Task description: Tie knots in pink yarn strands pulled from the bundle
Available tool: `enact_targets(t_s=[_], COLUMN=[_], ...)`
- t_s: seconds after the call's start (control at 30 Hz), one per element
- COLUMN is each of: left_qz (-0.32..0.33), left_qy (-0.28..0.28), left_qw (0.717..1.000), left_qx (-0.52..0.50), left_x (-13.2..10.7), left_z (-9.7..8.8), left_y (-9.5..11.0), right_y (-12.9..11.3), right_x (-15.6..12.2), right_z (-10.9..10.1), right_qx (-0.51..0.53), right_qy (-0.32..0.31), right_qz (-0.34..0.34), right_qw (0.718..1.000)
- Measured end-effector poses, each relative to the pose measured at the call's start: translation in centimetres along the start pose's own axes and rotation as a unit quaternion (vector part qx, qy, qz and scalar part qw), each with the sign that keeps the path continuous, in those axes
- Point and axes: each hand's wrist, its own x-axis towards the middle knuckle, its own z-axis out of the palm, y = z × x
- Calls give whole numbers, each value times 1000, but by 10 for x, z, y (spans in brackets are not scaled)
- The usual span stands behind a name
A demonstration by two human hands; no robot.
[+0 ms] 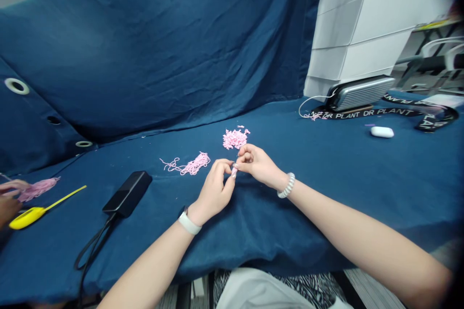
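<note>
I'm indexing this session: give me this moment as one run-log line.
left hand: pinching small pink piece | right hand: at piece's far end | pink cord: on blue cloth | pink pile: beyond hands

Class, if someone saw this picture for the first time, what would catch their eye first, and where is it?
Probably the left grip and right grip, close together mid-picture over the blue cloth, with a small pink piece in the left one. Next, the pink heap just beyond them and the pink string to its left. The yellow tool near the picture's left edge also stands out.
</note>
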Motion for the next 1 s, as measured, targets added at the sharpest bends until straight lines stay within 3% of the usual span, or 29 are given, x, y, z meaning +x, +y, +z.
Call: enact_targets(t_s=[0.23, 0.33, 0.5, 0.6, 0.83, 1.0], left_qz=[-93, -136, -132, -139, -208, -207], left_qy=[45, 69, 58, 63, 54, 82], left_qw=[986, 976, 986, 986, 957, 955], left_qx=[-131, -157, -86, -62, -193, -198], left_x=[-3, -2, 1, 3, 3, 3], left_z=[7, 8, 5, 3, 8, 6], left_y=[-7, -9, -8, -8, -17, -17], right_y=[6, 9, 15, 17, 18, 16], right_x=[3, 5, 3, 1, 0, -2], right_z=[-1, -2, 2, 4, 12, 11], right_qx=[65, 40, -10, 9, 166, 164], right_qy=[58, 71, 41, 53, 74, 53], right_qz=[18, 8, -8, -8, 50, 66], right_qw=[996, 997, 999, 999, 982, 983])
